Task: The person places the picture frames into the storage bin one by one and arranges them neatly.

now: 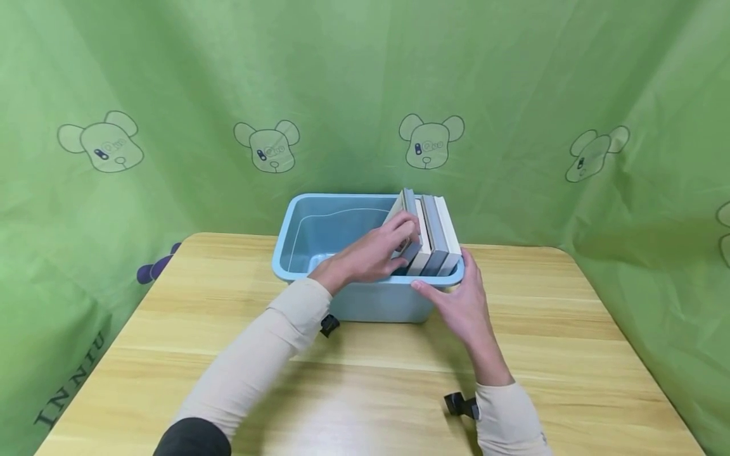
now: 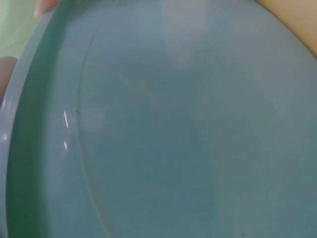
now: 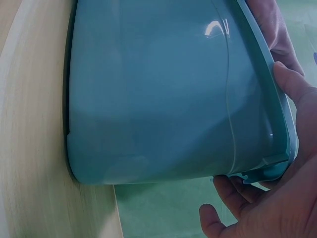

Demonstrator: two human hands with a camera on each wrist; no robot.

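A light-blue plastic bin [image 1: 376, 304] stands on the table with several books upright at its right end. My left hand [image 1: 373, 252] reaches over the front rim and grips the leftmost book [image 1: 409, 201], whose top stands a little above the others. Beside that book are a grey-blue book [image 1: 436, 231] and, against the right wall, a white-edged book [image 1: 449, 228]. My right hand [image 1: 464, 304] holds the bin's front right corner, thumb on the front rim and fingers round the right side. The bin wall [image 2: 158, 124] fills most of the left wrist view, which hides that hand's grip.
The bin stands near the back of a wooden table [image 1: 365, 392]. Behind it hangs a green curtain [image 1: 353, 76] with bear-head outlines. Purple round shapes [image 1: 153, 269] show past the table's left edge.
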